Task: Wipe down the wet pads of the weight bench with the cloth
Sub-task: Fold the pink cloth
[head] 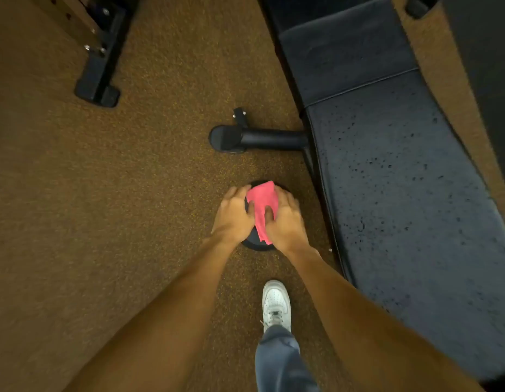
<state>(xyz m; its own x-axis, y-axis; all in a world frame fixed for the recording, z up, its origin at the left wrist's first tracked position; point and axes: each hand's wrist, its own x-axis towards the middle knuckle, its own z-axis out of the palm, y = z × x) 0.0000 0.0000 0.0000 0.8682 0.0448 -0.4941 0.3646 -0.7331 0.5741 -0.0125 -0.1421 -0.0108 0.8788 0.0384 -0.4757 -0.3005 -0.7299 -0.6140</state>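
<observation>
Cloth (263, 200): pink, limp, light; draped over roller pad (252, 242).
Left hand (233, 215): curled round roller pad.
Right hand (285, 220): curled, gripping cloth; best held bunched.
Bench seat pad (401, 193): droplet-beaded, probably slick.

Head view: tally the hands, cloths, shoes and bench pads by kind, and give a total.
Hands: 2, left hand, right hand
Pink cloth: 1
White shoe: 1
Flat bench pads: 2, back pad, seat pad
Round pad: 1
Total: 7
</observation>
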